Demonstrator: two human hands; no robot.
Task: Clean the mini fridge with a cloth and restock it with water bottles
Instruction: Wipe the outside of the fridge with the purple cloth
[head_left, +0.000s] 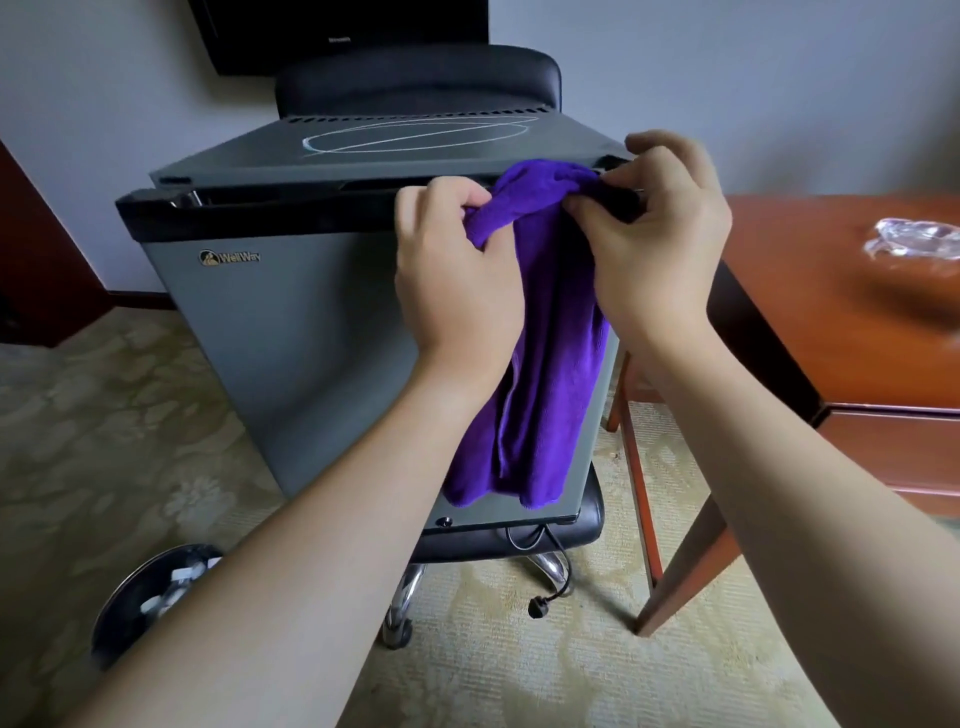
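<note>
A grey mini fridge (270, 332) stands on a black office chair, its door shut. A purple cloth (540, 395) hangs down in front of the door's right side. My left hand (457, 275) grips the cloth's top edge at the left. My right hand (654, 244) pinches the top edge at the right, close to the fridge's upper right corner. No water bottle stands in plain view; clear crinkled plastic (914, 241) lies on the desk to the right.
A wooden desk (841, 322) stands right of the fridge, its leg near the chair base. A round bin (150, 597) sits on the carpet at lower left. A black power cord with plug (540, 605) dangles under the chair. A dark screen hangs on the wall behind.
</note>
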